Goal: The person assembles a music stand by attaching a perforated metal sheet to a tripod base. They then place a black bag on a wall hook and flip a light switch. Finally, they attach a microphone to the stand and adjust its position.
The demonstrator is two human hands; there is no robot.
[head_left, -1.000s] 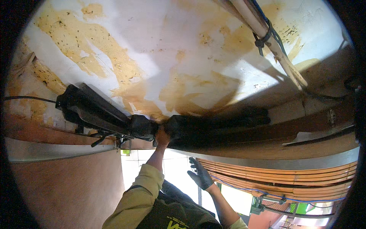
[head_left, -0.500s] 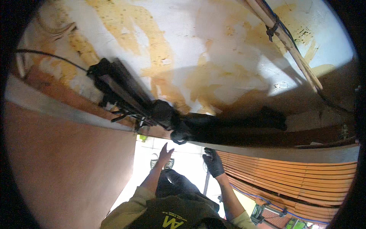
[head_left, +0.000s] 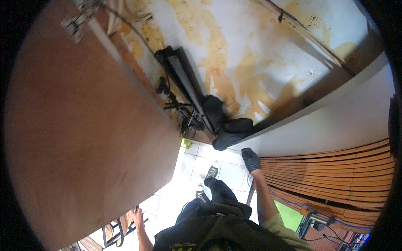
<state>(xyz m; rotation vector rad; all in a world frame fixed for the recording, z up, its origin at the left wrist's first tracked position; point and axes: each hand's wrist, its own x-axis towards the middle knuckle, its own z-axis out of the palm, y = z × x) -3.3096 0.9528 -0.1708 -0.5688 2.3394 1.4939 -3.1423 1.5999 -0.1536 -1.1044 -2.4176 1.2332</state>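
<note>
Left hand (head_left: 138, 218) moved down-left, brown door (head_left: 92, 125) at its fingers; gloved right hand (head_left: 251, 160) near pale panel (head_left: 322, 113); both grips unclear.

Stained white-and-yellow wall (head_left: 217, 46) fills the top, beige rod (head_left: 307, 34) crosses its upper right corner, yellow-green item (head_left: 186, 143) sits at white tiled floor's (head_left: 189, 167) far edge, chairs (head_left: 120, 230) near its left edge.
</note>
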